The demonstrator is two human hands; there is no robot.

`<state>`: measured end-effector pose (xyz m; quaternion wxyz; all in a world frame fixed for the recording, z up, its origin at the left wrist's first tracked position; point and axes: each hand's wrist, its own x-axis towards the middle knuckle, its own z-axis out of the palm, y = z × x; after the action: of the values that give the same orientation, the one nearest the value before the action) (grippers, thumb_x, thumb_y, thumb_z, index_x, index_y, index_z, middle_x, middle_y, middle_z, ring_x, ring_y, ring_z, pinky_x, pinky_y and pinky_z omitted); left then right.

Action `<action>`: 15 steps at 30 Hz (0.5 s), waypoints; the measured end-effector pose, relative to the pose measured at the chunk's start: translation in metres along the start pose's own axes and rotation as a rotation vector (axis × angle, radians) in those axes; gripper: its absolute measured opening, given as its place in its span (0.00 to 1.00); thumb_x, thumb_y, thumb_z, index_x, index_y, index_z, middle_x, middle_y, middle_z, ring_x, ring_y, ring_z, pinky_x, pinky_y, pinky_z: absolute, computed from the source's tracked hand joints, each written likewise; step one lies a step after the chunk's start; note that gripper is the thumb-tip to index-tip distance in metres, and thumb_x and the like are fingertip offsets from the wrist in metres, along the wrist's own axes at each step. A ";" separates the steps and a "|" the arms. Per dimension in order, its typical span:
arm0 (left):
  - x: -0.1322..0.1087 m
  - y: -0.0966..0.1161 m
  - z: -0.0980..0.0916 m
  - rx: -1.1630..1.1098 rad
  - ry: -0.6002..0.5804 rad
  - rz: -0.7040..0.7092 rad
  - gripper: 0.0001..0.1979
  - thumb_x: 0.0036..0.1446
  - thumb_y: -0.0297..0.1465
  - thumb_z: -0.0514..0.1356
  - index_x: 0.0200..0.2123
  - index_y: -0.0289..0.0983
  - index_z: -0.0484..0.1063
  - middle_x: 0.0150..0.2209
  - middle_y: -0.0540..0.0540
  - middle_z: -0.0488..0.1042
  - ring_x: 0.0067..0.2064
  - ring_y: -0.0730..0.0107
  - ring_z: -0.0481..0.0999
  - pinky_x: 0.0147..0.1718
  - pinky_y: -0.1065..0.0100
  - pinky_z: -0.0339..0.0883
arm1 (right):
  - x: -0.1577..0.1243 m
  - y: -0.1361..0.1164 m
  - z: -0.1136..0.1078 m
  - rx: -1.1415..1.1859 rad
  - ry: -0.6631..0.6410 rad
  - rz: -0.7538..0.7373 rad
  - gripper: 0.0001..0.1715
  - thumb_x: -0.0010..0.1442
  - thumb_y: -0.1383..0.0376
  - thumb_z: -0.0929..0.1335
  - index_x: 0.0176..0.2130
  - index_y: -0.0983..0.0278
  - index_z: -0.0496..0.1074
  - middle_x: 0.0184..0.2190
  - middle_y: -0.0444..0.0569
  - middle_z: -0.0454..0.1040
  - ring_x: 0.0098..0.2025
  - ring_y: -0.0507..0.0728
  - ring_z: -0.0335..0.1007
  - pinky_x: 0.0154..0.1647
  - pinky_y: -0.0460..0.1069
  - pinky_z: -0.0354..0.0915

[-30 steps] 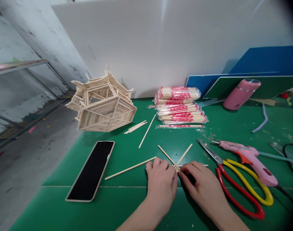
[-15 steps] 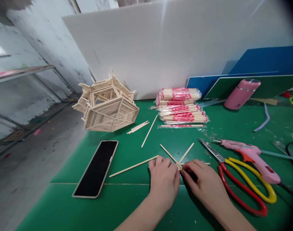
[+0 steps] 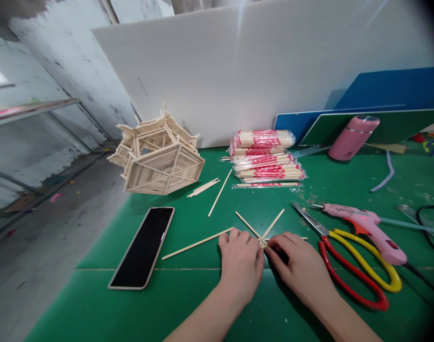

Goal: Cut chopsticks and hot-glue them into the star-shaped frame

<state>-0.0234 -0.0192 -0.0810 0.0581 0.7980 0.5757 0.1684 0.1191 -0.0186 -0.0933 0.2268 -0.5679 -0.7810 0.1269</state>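
My left hand (image 3: 241,262) and my right hand (image 3: 298,268) rest side by side on the green table (image 3: 188,304), fingers curled. Their fingertips pinch the point where several thin wooden sticks (image 3: 261,232) meet and fan outward. One long stick (image 3: 197,243) runs out to the left from under my left hand. A short stick end pokes out beyond my right hand.
A black phone (image 3: 143,247) lies left of my hands. Red-and-yellow scissors (image 3: 352,259) and a pink glue gun (image 3: 366,229) lie to the right. A stick-built model (image 3: 159,156), bundles of wrapped sticks (image 3: 265,156) and a pink bottle (image 3: 352,137) sit farther back. The table's left edge drops to the floor.
My hands keep pinching the stick joint with hardly any movement. The view has shifted slightly, so everything sits a little differently in the picture.
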 end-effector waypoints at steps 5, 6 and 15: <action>0.000 0.001 0.000 0.003 -0.001 0.003 0.08 0.54 0.29 0.52 0.24 0.37 0.66 0.28 0.48 0.68 0.35 0.65 0.62 0.34 0.61 0.51 | 0.000 0.000 0.000 -0.010 0.038 -0.025 0.09 0.57 0.63 0.61 0.28 0.61 0.68 0.25 0.45 0.68 0.29 0.54 0.63 0.30 0.47 0.55; 0.000 0.001 0.000 0.001 0.003 0.003 0.08 0.54 0.29 0.52 0.24 0.37 0.66 0.28 0.48 0.68 0.35 0.65 0.62 0.34 0.61 0.51 | 0.000 0.000 -0.001 -0.010 0.035 -0.023 0.09 0.57 0.63 0.61 0.28 0.61 0.68 0.25 0.45 0.68 0.29 0.54 0.63 0.30 0.47 0.55; 0.000 0.000 0.000 -0.012 0.000 0.003 0.09 0.54 0.29 0.51 0.24 0.37 0.65 0.28 0.49 0.68 0.35 0.65 0.61 0.34 0.61 0.51 | 0.000 0.000 -0.001 0.010 -0.016 0.010 0.09 0.57 0.63 0.61 0.28 0.61 0.67 0.25 0.45 0.67 0.30 0.54 0.62 0.31 0.48 0.55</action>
<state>-0.0232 -0.0190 -0.0812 0.0627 0.7986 0.5734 0.1718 0.1194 -0.0190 -0.0923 0.2226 -0.5698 -0.7792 0.1366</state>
